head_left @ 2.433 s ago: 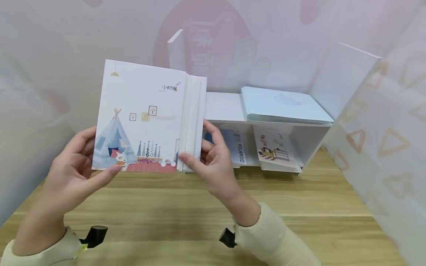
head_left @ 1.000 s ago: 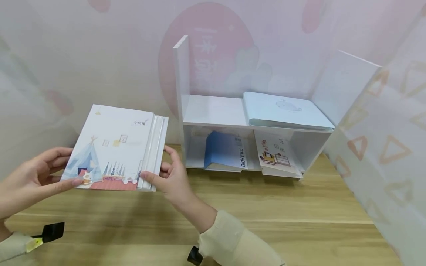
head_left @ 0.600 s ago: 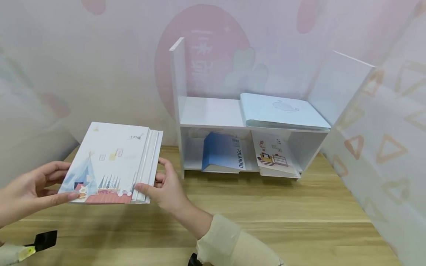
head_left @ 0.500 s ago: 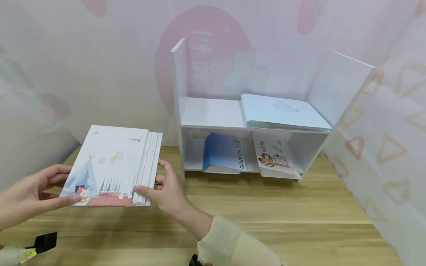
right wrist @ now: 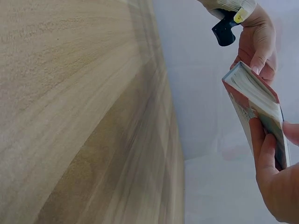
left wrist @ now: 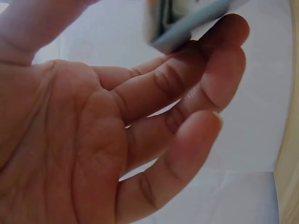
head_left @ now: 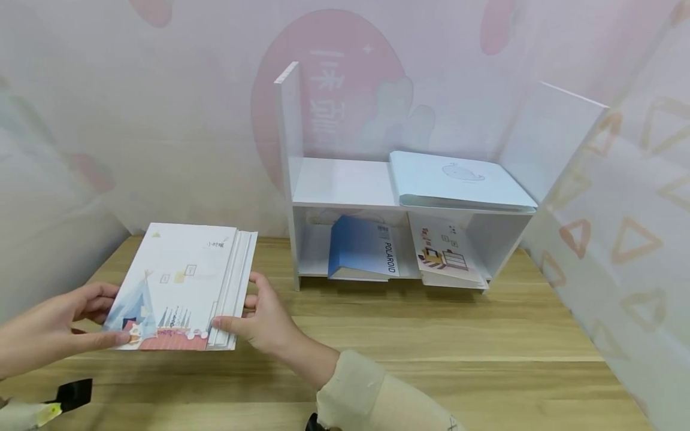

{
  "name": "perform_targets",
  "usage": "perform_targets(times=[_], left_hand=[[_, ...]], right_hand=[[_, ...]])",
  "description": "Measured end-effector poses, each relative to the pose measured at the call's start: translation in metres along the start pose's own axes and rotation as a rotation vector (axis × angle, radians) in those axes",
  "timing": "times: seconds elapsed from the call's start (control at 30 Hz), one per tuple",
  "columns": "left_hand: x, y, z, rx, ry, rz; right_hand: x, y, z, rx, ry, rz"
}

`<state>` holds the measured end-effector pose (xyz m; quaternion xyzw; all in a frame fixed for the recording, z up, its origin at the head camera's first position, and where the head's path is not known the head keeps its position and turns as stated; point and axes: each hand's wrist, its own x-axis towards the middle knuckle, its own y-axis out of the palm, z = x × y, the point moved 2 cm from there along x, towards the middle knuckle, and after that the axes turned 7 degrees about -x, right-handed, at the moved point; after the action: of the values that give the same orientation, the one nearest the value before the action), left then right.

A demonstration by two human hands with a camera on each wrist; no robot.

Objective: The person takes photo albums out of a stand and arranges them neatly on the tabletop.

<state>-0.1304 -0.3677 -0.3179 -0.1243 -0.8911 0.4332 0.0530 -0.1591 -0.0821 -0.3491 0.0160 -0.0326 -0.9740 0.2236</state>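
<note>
A white photo album (head_left: 178, 281) with a blue tent, a small animal and a red floor strip on its cover is held above the tabletop at the left of the head view. My left hand (head_left: 64, 326) pinches its lower left corner, thumb on the cover and fingers behind. On the other side, my right hand (head_left: 272, 317) grips the edge where pale page edges show, its thumb on top. The right wrist view shows the album (right wrist: 256, 95) from its lower edge between both hands, apart from the wood. Only a blurred corner of it appears in the left wrist view.
A white two-level shelf (head_left: 345, 179) stands at the back. On its upper board lies a pale blue whale album (head_left: 458, 179); below lean a blue POLAROID album (head_left: 363, 245) and a white illustrated album (head_left: 444, 248). The wooden table (head_left: 404, 353) meets fabric-covered walls.
Both hands have carried the album left and down from in front of the shelf, tilting it flatter. In the last half second it sinks slightly lower. The shelf and its albums stay put.
</note>
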Motion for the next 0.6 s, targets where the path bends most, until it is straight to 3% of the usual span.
perform_targets(times=[0.13, 0.33, 0.5, 0.6], left_hand=[[0.0, 0.003, 0.002, 0.02, 0.002, 0.013], [0.001, 0.007, 0.008, 0.004, 0.12, 0.045], [0.005, 0.004, 0.013, 0.06, 0.032, 0.134], [0.006, 0.004, 0.017, 0.026, -0.012, 0.198]], right_hand=[[0.001, 0.001, -0.005, -0.044, 0.026, 0.003], [0.002, 0.0, -0.013, -0.111, 0.052, 0.007], [0.003, 0.001, -0.017, -0.158, 0.078, 0.036], [0.003, 0.001, -0.019, -0.2, 0.099, 0.055]])
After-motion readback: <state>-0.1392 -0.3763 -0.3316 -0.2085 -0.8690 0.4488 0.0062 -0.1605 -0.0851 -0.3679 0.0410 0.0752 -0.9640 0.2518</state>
